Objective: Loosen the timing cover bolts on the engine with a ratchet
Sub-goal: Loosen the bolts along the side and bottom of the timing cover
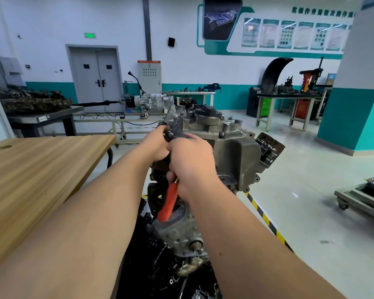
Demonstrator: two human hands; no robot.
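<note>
A grey metal engine [231, 152] stands on a stand in front of me. My right hand [192, 165] is closed around a ratchet [168, 203] with an orange-red handle that sticks out below my fist. My left hand [156, 145] holds the ratchet's dark head against the engine's upper left side, fingers pinched around it. The bolt under the head is hidden by my hands. Lower down, a grey cover with a small shaft end [195, 247] faces me.
A wooden table [41, 167] lies to my left. Yellow-black floor tape [266, 219] runs to the right of the engine. A gearbox on a frame [147, 102], workbenches [287, 98] and a low cart [363, 197] stand around the room.
</note>
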